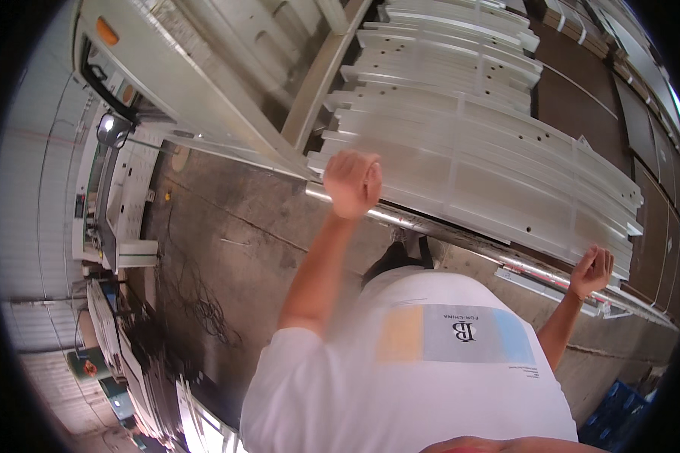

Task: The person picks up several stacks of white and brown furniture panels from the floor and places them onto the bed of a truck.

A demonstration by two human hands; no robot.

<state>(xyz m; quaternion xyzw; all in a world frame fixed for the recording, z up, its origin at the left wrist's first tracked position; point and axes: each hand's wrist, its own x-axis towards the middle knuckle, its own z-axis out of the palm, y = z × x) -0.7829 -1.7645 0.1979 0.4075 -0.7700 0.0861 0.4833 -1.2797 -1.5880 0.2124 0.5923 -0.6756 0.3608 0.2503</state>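
Note:
A stack of long white metal panels [499, 177] with small holes lies on a truck bed in front of me. My left hand [353, 183], slightly blurred, is closed in a fist at the stack's near left end. Whatever it holds, if anything, is hidden. Near the right end of the same front edge is my right hand [591, 272], its fingers curled in. I cannot make out anything between them. The hands are wide apart, close to opposite ends of the nearest panel.
A shiny metal rail [400, 219] runs along the bed's near edge. At the left stands the truck's white cab [181, 90]. Brown flat packs [582, 98] lie beyond the panels. A coiled cable [211, 317] lies on the concrete floor, and blue crates [612, 411] stand at lower right.

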